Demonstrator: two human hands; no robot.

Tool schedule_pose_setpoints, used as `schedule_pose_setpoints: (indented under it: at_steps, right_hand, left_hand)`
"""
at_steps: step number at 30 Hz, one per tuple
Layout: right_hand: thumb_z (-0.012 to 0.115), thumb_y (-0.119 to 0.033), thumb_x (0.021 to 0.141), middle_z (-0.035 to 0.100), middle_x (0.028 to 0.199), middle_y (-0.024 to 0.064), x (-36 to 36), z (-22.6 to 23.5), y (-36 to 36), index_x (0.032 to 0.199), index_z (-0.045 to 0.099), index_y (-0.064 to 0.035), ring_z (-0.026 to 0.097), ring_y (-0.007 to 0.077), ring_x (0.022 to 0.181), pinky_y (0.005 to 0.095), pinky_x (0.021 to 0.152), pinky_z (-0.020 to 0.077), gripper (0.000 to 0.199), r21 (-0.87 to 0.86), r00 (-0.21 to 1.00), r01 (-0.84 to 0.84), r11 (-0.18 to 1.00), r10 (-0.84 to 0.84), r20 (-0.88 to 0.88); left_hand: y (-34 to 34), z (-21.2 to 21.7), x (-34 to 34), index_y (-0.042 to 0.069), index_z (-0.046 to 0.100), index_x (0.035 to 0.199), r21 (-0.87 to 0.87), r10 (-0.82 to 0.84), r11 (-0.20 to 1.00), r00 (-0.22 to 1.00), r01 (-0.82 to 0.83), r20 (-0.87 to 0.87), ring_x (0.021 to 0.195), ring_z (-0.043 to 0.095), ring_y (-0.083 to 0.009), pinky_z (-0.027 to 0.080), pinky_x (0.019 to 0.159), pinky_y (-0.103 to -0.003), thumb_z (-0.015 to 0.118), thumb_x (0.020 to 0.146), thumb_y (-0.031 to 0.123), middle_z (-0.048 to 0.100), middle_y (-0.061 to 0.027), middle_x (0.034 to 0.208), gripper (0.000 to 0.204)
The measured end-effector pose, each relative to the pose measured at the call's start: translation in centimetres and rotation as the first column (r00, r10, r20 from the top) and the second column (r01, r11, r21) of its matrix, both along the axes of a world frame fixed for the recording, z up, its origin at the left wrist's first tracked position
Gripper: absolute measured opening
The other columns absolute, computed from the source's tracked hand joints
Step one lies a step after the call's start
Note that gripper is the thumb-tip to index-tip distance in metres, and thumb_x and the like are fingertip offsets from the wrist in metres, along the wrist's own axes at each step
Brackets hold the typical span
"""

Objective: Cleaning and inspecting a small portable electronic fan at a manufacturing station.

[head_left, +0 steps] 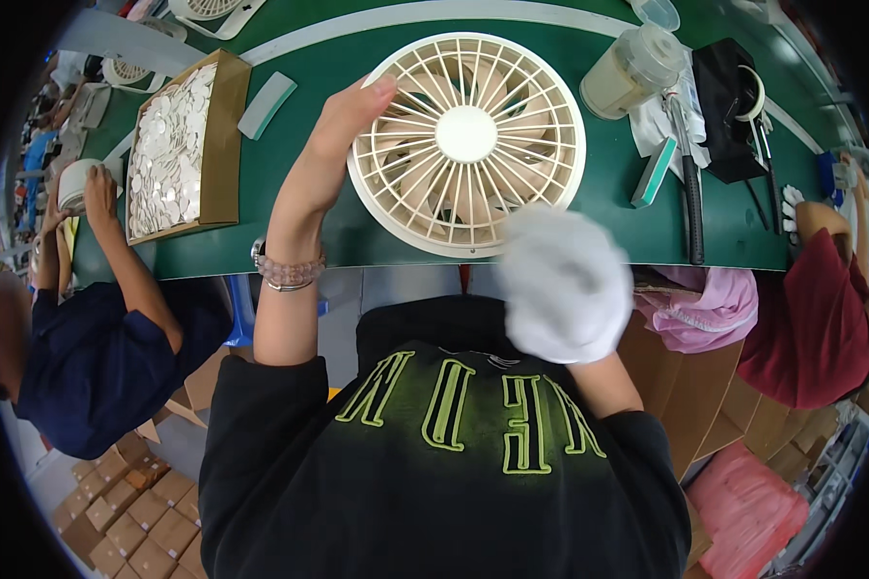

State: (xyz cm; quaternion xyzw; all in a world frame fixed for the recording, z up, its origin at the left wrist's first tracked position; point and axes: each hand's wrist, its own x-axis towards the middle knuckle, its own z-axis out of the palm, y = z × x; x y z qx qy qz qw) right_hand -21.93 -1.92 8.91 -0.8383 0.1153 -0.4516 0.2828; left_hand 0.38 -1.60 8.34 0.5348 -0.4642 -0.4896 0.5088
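Note:
A round cream fan point(466, 134) with a spoked grille and curved blades stands at the table's near edge, grille toward me. My left hand point(343, 121) grips its rim at the upper left, thumb on the grille. A white cloth point(568, 285), smeared by motion, wraps my right hand at the fan's lower right rim. The cloth hides those fingers; only my right forearm point(603, 384) shows below it. I cannot tell whether the cloth touches the grille.
A carton point(224, 145) of white discs stands left, beside a green-and-white block point(266, 105). To the right are a lidded jar point(632, 72), another block point(655, 174), a black-handled tool point(691, 207) and a black bag point(727, 106). People work on both sides.

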Motion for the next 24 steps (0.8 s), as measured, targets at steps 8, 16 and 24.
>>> schedule_pose_setpoints:
  at_steps: [8,16,24]
  right_hand:
    - [0.059,-0.014,0.063,0.049,0.071,0.0072,1.9,-0.9,1.1,0.077,0.057,-0.0030,0.053,0.0213,0.058,0.0304,0.048,0.0429,0.018,-0.239,0.900,-0.337,0.911,0.236,-0.367]
    - [0.061,-0.010,0.065,0.055,0.071,0.0082,0.3,0.3,-0.6,0.079,0.062,-0.0041,0.056,0.0213,0.060,0.0268,0.052,0.0442,0.015,-0.509,0.992,0.111,0.853,-0.129,0.001]
    - [0.048,-0.006,0.083,0.063,0.099,0.0128,-1.8,-1.6,-8.6,0.104,0.062,0.0019,0.061,0.0232,0.095,0.0318,0.080,0.0494,0.026,0.218,0.969,0.202,0.955,-0.227,0.098]
  left_hand:
    - [-0.1,-1.1,1.7,-0.003,0.056,0.110,0.101,-0.004,0.995,0.996,0.013,-0.090,0.098,0.052,-0.0133,0.039,0.087,-0.026,0.049,0.088,0.034,0.060,-0.0084,0.106,0.044]
    - [0.1,-0.1,0.2,-0.002,0.048,0.122,0.011,-0.058,0.998,0.994,0.060,-0.092,0.102,0.052,-0.0155,0.038,0.090,-0.028,0.052,0.086,0.033,0.058,-0.0090,0.110,0.050]
    - [0.3,-1.9,3.8,-0.002,0.051,0.119,0.281,0.114,0.959,0.963,-0.043,-0.243,0.101,0.054,-0.0163,0.039,0.091,-0.028,0.053,0.087,0.030,0.058,-0.0097,0.110,0.045]
